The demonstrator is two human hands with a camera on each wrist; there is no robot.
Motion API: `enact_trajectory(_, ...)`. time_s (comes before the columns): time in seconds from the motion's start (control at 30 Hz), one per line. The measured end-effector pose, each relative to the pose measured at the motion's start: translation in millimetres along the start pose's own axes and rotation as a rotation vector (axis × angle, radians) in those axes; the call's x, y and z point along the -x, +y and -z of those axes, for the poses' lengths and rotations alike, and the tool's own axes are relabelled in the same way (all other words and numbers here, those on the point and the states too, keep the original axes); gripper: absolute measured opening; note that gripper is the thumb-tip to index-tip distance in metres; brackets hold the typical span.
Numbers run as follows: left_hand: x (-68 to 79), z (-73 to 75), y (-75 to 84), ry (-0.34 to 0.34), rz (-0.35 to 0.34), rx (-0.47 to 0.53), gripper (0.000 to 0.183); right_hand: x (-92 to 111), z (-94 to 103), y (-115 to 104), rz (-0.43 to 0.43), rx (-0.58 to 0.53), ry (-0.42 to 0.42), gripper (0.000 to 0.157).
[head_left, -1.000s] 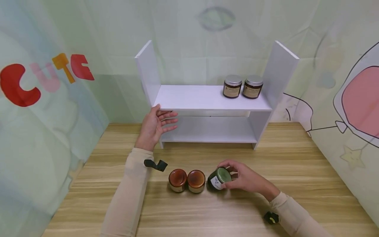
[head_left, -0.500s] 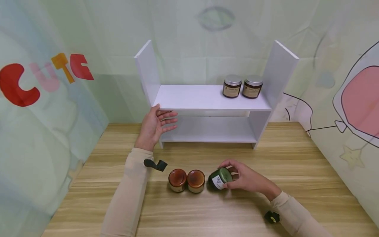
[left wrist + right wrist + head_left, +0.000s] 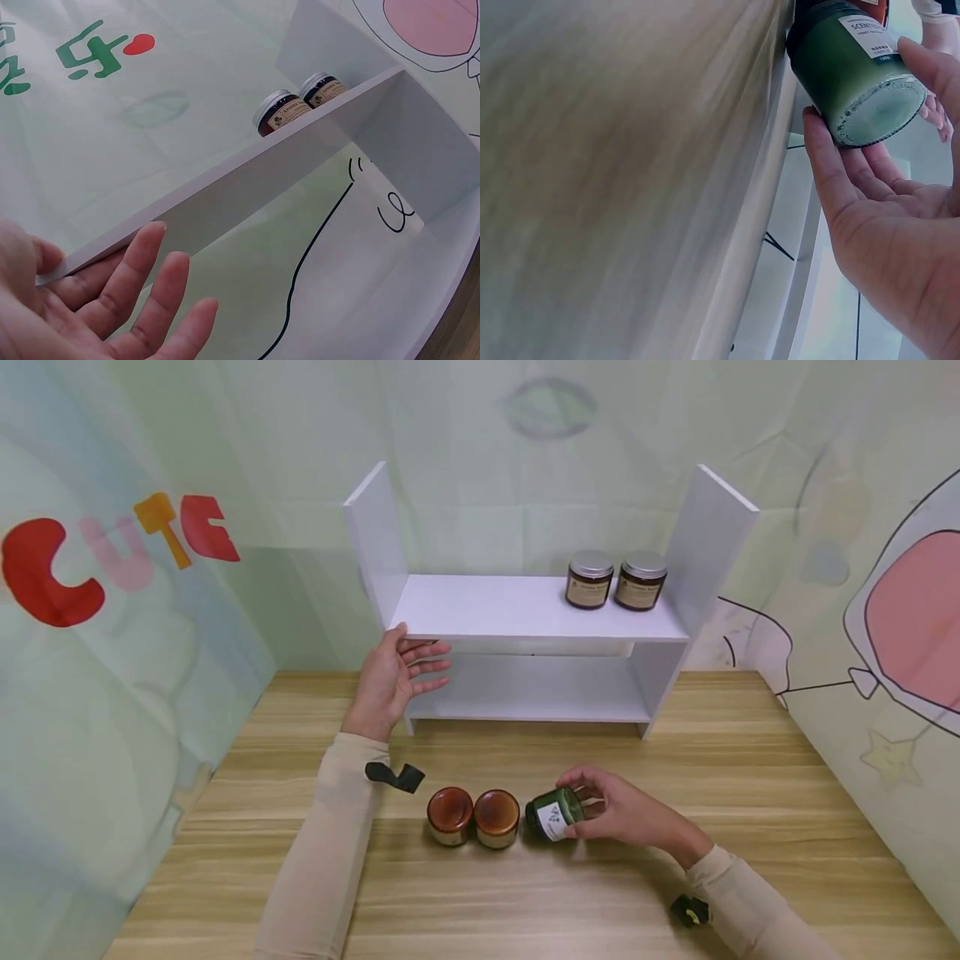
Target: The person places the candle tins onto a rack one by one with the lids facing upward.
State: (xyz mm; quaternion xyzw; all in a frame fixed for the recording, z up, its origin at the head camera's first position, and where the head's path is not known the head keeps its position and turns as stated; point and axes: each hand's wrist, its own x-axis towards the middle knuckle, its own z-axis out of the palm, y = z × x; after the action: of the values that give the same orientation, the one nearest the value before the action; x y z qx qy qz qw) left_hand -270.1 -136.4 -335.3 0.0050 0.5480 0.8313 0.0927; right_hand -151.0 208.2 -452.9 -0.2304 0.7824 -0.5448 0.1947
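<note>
My right hand (image 3: 628,810) holds a green glass candle jar (image 3: 553,817) with a white label, thumb on one side and fingers on the other. Tilted low over the table, the jar turns its clear base towards the palm in the right wrist view. At the white two-tier shelf (image 3: 480,606), my left hand (image 3: 384,685) pinches the front left edge of the upper board. Its thumb lies on top, the index finger is under the board, and the other fingers spread loosely. Two amber jars (image 3: 451,814) stand side by side just left of the green one.
Two dark jars with silver lids (image 3: 589,580) stand at the right end of the upper board, beside the shelf's right side panel (image 3: 708,539). The wood-grain table (image 3: 465,902) lies in front. Printed cloth walls (image 3: 855,610) enclose the back and sides.
The green candle jar has tipped further onto its side in my right hand, showing more of its label and less of its base. My left hand has stayed on the shelf.
</note>
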Motion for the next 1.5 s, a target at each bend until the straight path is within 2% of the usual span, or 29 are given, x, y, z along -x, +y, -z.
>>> enact_trajectory(0.7, -0.4, -0.5, -0.1, 0.003, 0.002, 0.009, 0.049, 3, 9.4, -2, -0.016, 0.042, -0.090, 0.060)
enact_trajectory(1.27, -0.4, 0.6, -0.2, -0.003, -0.003, -0.011, 0.051, 2, 11.2, -5, -0.059, 0.114, -0.097, 0.061)
enact_trajectory(1.5, -0.2, 0.0, -0.3, 0.002, 0.001, -0.015, 0.052, -1, 10.5, -2, -0.056, 0.130, -0.127, 0.060)
